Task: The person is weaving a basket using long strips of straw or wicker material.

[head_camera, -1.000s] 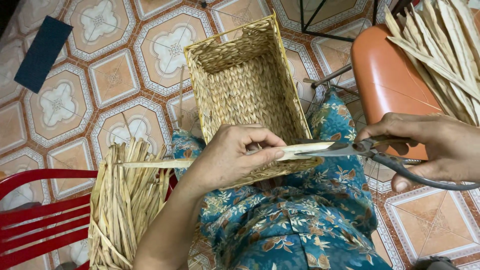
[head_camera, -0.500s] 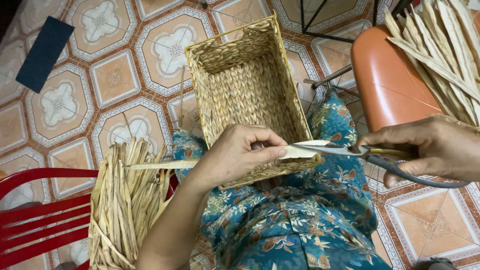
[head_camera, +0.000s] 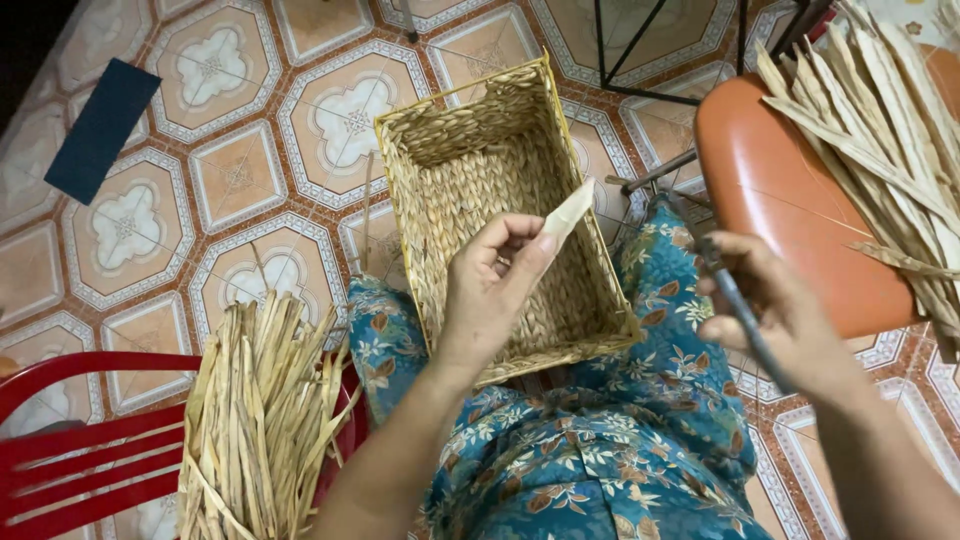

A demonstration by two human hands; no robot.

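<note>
A rectangular woven basket [head_camera: 470,150] rests on my lap, its open mouth toward me. My left hand [head_camera: 490,285] is over the basket's middle and pinches a pale dried-leaf strip [head_camera: 566,216] that points up and to the right. My right hand [head_camera: 775,315] is to the right of the basket, closed around dark-handled scissors [head_camera: 735,300], blades pointing up toward the orange seat. The scissors and the strip are apart.
A bundle of dried strips [head_camera: 255,410] lies on a red plastic chair [head_camera: 70,455] at lower left. More strips [head_camera: 880,120] lie on an orange seat [head_camera: 790,200] at upper right. A dark blue rectangular object [head_camera: 100,125] lies on the patterned tile floor. Black metal legs [head_camera: 680,60] stand behind.
The strip was held level between both hands with the scissors at it. Now my left hand has tilted it upright over the basket, and my right hand has drawn the scissors away.
</note>
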